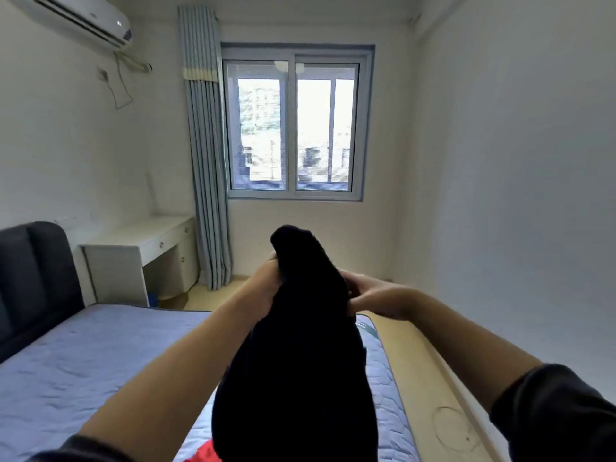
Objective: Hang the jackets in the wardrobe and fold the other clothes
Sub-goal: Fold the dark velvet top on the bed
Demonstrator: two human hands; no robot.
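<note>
The main risk is that the dark garment [300, 361] slips or bunches. It is held only at its upper end, and most of its weight hangs down in one heavy, dark mass, so a loosened pinch on either side would probably drop it in a heap on the bed [83, 361] or over the edge onto the floor [416, 355]. It is too dark and gathered to tell whether it is a jacket or something to fold. A wrong guess would send it the wrong way, and no wardrobe shows in this view. Its lower part also hangs just above a red cloth [205, 456] at the bottom edge, which it could catch or cover. Both arms reach forward at about chest height over the near end of the bed. The left hand [263, 285] grips the cloth from the left, fingers curled into the fabric below the rounded top. The right hand [373, 300] comes in from the right and pinches the opposite edge, thumb on the near side.
</note>
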